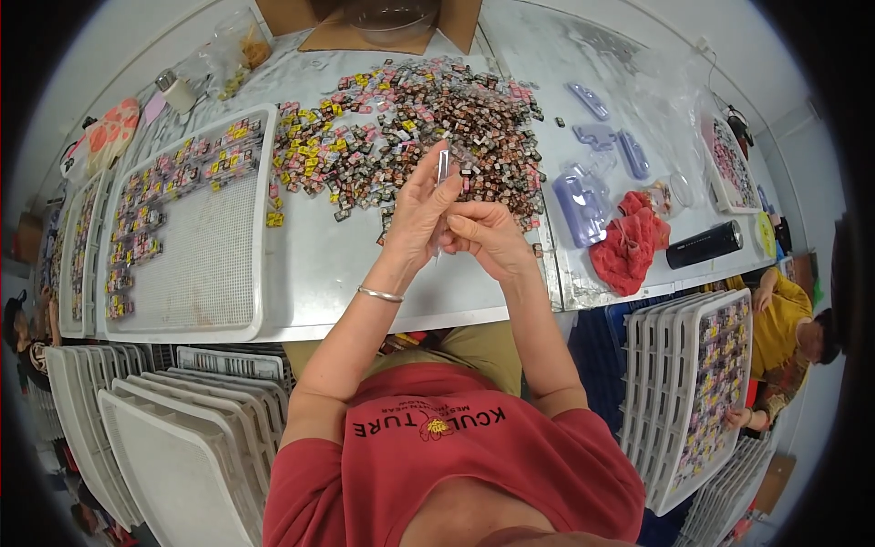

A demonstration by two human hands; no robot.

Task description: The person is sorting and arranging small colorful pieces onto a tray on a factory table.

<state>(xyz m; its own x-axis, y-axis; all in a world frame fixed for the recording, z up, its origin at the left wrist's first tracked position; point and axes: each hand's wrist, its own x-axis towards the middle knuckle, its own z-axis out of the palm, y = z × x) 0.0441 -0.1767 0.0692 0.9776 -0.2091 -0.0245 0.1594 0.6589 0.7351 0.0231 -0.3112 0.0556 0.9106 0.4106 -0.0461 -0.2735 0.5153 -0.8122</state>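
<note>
My left hand (416, 211) is closed round a narrow, clear, shiny plastic piece (443, 166) that stands up between its thumb and fingers. Close against it, my right hand (490, 239) is also closed, its thumb and fingertips pinched at the lower end of the same piece. What exactly that piece is cannot be made out. Both hands are over the near edge of a big pile of small printed blocks (456, 118) in brown, pink, yellow and grey. To the left lies a white mesh tray (205, 273), with rows of similar blocks along its far and left sides.
Clear purple-tinted plastic molds (581, 208), a red cloth (625, 248) and a black cylinder (705, 244) lie on the right. A cardboard box (365, 38) stands at the back. White trays (173, 456) are stacked below left; a person in yellow (782, 314) touches the right-hand stack.
</note>
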